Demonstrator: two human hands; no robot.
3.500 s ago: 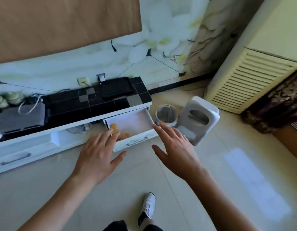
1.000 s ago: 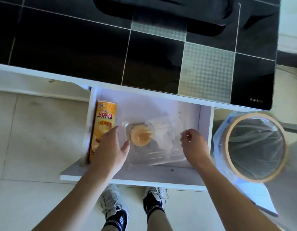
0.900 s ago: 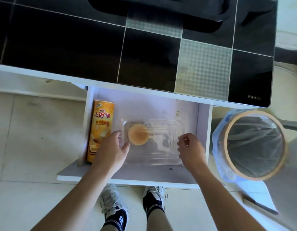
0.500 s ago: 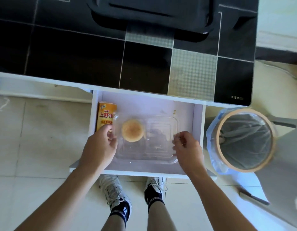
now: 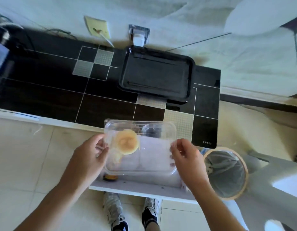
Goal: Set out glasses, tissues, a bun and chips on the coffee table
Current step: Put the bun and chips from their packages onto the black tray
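Both hands grip 1 clear box [image 5: 141,147] above the open drawer [image 5: 144,187]: left hand [image 5: 89,157] and right hand [image 5: 186,157] at opposite ends, 1 bun [image 5: 127,141] inside.

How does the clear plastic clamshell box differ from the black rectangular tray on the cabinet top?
The clear plastic clamshell box is see-through; the black rectangular tray is opaque. The box is held in the air over the open white drawer by the left hand and right hand; the tray rests on the cabinet. The box holds a round golden bun; the tray looks bare. Both are shallow rounded rectangles.
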